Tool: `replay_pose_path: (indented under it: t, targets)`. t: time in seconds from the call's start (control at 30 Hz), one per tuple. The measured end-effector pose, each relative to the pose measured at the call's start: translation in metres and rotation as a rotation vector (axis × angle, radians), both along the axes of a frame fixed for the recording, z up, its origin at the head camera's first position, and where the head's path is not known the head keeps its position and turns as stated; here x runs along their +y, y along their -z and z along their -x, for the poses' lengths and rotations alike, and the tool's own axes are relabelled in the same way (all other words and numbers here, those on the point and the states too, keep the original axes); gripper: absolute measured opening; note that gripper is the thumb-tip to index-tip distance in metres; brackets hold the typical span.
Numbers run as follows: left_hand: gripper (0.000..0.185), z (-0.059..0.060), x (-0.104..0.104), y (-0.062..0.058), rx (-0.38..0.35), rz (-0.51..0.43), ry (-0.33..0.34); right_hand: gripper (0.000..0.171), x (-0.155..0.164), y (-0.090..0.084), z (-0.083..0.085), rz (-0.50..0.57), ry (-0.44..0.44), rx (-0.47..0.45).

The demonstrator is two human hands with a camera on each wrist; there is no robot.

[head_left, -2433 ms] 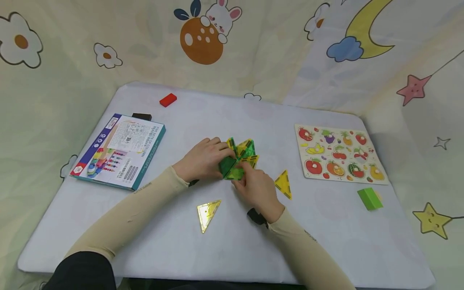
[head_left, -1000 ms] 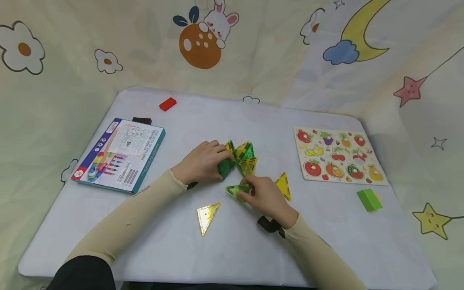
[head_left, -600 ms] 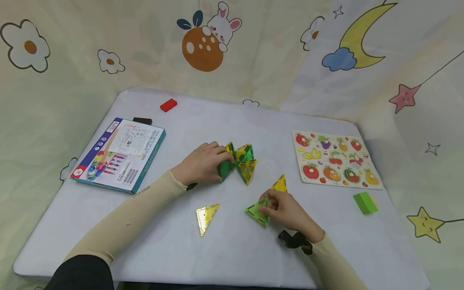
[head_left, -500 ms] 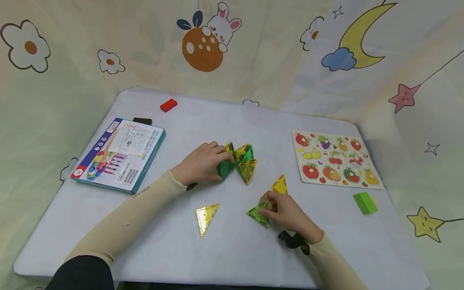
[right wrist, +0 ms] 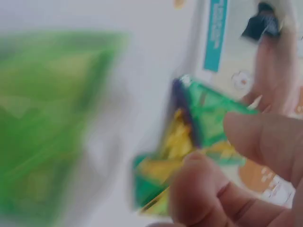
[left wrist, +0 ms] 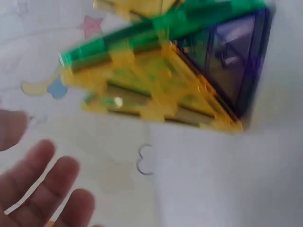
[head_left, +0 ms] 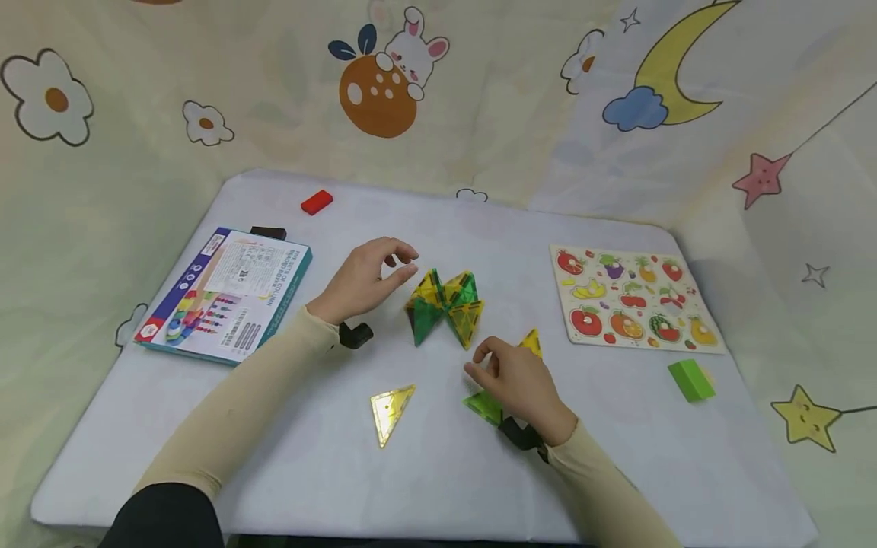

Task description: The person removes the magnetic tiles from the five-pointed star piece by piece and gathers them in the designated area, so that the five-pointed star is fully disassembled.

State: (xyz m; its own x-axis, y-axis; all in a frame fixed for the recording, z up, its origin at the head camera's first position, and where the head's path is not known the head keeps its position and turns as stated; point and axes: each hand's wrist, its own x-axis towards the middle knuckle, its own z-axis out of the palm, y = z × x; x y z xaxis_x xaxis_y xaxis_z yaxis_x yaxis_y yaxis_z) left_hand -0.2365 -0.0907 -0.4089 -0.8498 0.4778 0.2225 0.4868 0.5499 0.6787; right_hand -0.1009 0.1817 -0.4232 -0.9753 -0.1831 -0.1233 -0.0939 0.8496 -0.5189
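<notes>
My left hand is raised off to the left of a construction of green and yellow triangular magnetic tiles, fingers loosely bent and holding nothing. In the left wrist view, its fingertips are apart from the tile construction, where a dark purple tile also shows. My right hand hovers to the lower right of the construction, empty, thumb and fingers parted. Beneath its wrist lies a light green triangular tile, partly hidden; it looms blurred in the right wrist view. A yellow triangular tile peeks out behind that hand.
Another yellow triangular tile lies toward the front. At left are a boxed toy set, a black block and a red block. A fruit puzzle board and a green block are at right.
My right hand took the light green tile off the construction, carried it right and let it go on the table. My left hand has released the construction and moved up and left.
</notes>
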Motion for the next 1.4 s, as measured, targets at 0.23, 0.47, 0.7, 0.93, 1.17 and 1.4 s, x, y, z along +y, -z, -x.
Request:
replay_pose_path:
  t: [0.23, 0.47, 0.7, 0.93, 1.17, 1.4]
  targets:
    - [0.033, 0.024, -0.011, 0.022, -0.320, 0.058, 0.086, 0.038, -0.057, -0.002, 0.028, -0.052, -0.041, 0.031]
    - [0.027, 0.024, -0.009, 0.035, -0.435, 0.057, 0.151, 0.060, -0.087, 0.011, 0.042, -0.079, -0.059, -0.001]
    - [0.020, 0.024, -0.003, 0.038, -0.440, 0.035, 0.175, 0.060, -0.088, 0.019, 0.045, -0.145, -0.028, 0.055]
    - [0.020, 0.021, -0.001, 0.040, -0.386, 0.036, 0.152, 0.051, -0.081, 0.017, 0.047, -0.173, 0.006, 0.065]
    - [0.021, 0.017, -0.001, 0.041, -0.376, 0.020, 0.112, 0.030, -0.069, 0.013, 0.050, -0.175, 0.036, 0.029]
    - [0.020, 0.010, 0.006, 0.039, -0.338, -0.009, 0.078, 0.032, -0.053, 0.007, 0.056, -0.164, 0.033, 0.021]
